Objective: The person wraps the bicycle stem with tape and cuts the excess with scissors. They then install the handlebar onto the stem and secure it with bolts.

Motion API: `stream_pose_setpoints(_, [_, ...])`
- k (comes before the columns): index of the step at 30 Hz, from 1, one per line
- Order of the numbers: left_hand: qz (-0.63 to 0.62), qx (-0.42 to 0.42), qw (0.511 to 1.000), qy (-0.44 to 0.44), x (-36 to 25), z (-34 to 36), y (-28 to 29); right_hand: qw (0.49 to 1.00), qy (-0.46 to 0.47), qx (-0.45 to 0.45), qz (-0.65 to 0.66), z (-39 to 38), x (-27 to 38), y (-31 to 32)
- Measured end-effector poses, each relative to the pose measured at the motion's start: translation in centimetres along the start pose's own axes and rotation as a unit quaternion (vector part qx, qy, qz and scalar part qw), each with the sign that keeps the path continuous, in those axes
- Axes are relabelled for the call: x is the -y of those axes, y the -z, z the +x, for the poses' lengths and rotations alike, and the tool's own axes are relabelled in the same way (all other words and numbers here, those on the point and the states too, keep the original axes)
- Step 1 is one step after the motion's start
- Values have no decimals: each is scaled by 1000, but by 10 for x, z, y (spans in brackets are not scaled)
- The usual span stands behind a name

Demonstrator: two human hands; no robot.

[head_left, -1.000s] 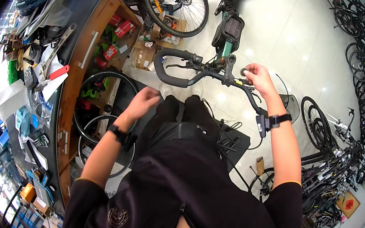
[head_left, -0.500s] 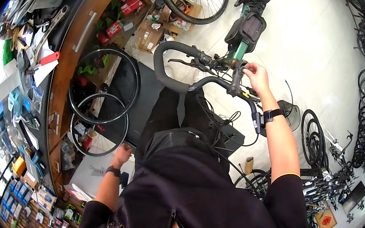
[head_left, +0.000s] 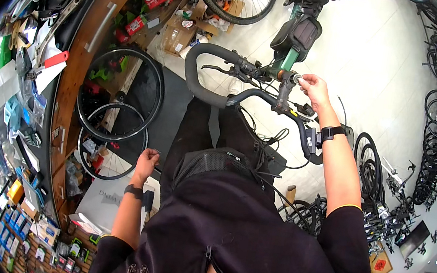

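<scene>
My right hand [head_left: 315, 93] is at the upper end of the black handlebar stem [head_left: 284, 94], fingertips pinched at a small round light-coloured piece too small to name. The stem joins a drop handlebar [head_left: 194, 80] with thick dark wrap, brake levers and loose cables. Behind it runs a green bicycle frame [head_left: 291, 58] carrying a black frame bag [head_left: 298, 36]. Away from the bicycle, my left hand [head_left: 146, 164] hangs low on the left, near two wheel rims [head_left: 159, 89]. Its thumb and fingers are pressed together; whatever is between them is too small to make out.
A wooden cabinet [head_left: 81, 61] and a workbench strewn with tools, including a red-handled one [head_left: 56, 59], line the left. Cardboard boxes [head_left: 177, 35] and another bicycle wheel [head_left: 229, 18] are at the back. Rows of bicycles [head_left: 435, 122] stand along the right.
My left hand has lifted a little up and to the left. My right hand has shifted slightly right, staying at the stem's upper end, where the small round piece now shows. The view has tilted slightly.
</scene>
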State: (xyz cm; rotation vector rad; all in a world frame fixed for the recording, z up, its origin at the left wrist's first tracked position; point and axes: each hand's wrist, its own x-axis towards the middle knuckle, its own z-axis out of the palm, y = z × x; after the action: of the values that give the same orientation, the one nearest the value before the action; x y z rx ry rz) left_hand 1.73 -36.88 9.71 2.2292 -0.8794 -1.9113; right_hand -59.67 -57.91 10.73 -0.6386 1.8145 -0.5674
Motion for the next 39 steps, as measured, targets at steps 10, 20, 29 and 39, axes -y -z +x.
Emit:
stream_pose_setpoints(10, [-21,-8,999,33,15,-11,-2,984,-63,13,164,-2,-24,0])
stream_pose_setpoints(20, [7,2,1000,30,13,-6,-5,982,104,-104,-120,-5,-16,-9])
stream_pose_setpoints(29, [-9,6,1000,16,15,-6,1,926,205,-66,-309,-30,24,-30])
stream_pose_setpoints(39, [-11,-41,999,12,20,-20,-6,771,288,-125,-555,-15,8,-40])
